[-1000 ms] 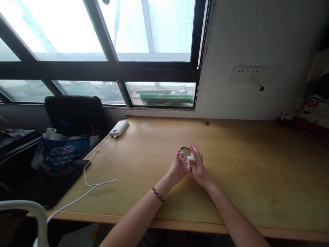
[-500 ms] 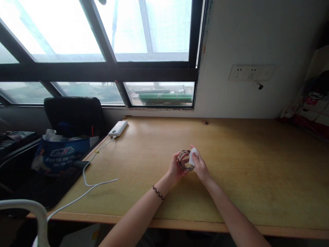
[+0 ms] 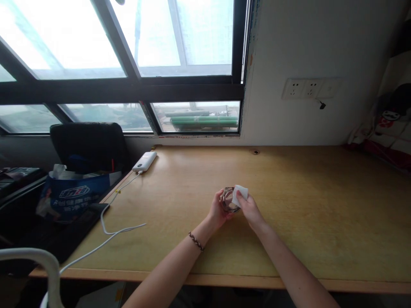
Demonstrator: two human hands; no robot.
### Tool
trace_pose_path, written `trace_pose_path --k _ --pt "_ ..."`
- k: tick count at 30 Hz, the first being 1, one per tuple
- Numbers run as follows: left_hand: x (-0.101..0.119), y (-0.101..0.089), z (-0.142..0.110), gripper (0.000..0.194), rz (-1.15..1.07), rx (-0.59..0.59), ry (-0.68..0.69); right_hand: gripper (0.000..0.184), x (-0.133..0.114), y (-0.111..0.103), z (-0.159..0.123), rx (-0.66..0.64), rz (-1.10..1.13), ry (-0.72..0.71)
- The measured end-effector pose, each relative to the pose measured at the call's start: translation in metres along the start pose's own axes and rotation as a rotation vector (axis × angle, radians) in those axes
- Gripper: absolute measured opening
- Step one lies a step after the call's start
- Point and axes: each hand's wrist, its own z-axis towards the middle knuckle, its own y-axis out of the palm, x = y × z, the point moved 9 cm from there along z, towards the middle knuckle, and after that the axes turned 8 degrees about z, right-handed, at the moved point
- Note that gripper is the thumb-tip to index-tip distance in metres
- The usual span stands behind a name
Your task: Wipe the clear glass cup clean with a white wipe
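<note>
Above the wooden desk (image 3: 289,214), my left hand (image 3: 217,212) is closed around the left side of a round, shiny, glass-like dish (image 3: 225,207). The dish has a thick, brownish, faceted rim and is tilted so that its round middle faces me. A folded white tissue (image 3: 241,193) is pinched in my right hand (image 3: 252,212), with the thumb on top. It lies against the right part of the dish and covers some of the rim. The fingers behind the dish are mostly hidden. A braided bracelet (image 3: 196,241) circles my left wrist.
A white power bank (image 3: 145,162) lies at the desk's left edge, with a white cable (image 3: 102,216) trailing from it. Left of the desk are a black chair (image 3: 88,143) and a blue bag (image 3: 72,196). A curved white tube (image 3: 53,273) stands at lower left.
The tissue has shifted slightly left over the dish and now shows flatter and wider. My right hand has turned a little with it, while my left hand keeps its hold.
</note>
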Motion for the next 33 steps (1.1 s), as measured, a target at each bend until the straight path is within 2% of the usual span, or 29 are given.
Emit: trace_pose_path --k 3,5,8,10,11,13,16,18,25,30,33 --pt "-0.001 0.001 -0.002 0.045 0.036 0.007 -0.015 0.05 -0.001 -0.005 0.001 0.045 -0.017 -0.025" --pt "0.001 -0.001 -0.001 0.045 0.05 0.024 -0.004 0.053 -0.001 -0.002 -0.001 0.005 -0.015 -0.013" --pt "0.001 -0.009 0.002 0.044 0.069 0.073 0.014 0.074 -0.002 0.007 -0.004 -0.09 -0.072 -0.001" --pt "-0.001 -0.016 0.004 0.044 0.101 0.111 0.023 0.091 -0.004 0.009 -0.005 -0.098 -0.134 -0.032" --pt "-0.002 -0.019 0.005 0.043 0.123 0.128 0.031 0.094 -0.005 0.007 -0.004 -0.077 -0.155 -0.05" --pt "-0.005 -0.022 0.006 0.04 0.179 0.139 0.041 0.087 -0.006 0.001 -0.003 -0.012 -0.169 -0.066" --pt "-0.01 -0.016 0.006 0.042 0.248 0.093 0.035 0.06 -0.003 -0.006 0.0 0.048 -0.109 -0.033" --pt "-0.01 -0.01 0.005 0.044 0.242 0.061 0.028 0.049 -0.004 -0.007 0.001 0.05 -0.063 -0.031" --pt "-0.001 0.003 -0.002 0.047 0.1 0.007 0.003 0.044 -0.007 -0.005 0.001 0.049 0.096 -0.019" --pt "0.011 0.011 -0.007 0.044 -0.016 -0.074 0.081 0.037 -0.007 0.002 0.003 -0.032 0.228 0.026" --pt "0.018 0.016 -0.01 0.04 -0.03 -0.116 0.148 0.036 -0.007 0.0 0.005 -0.018 0.237 0.006"
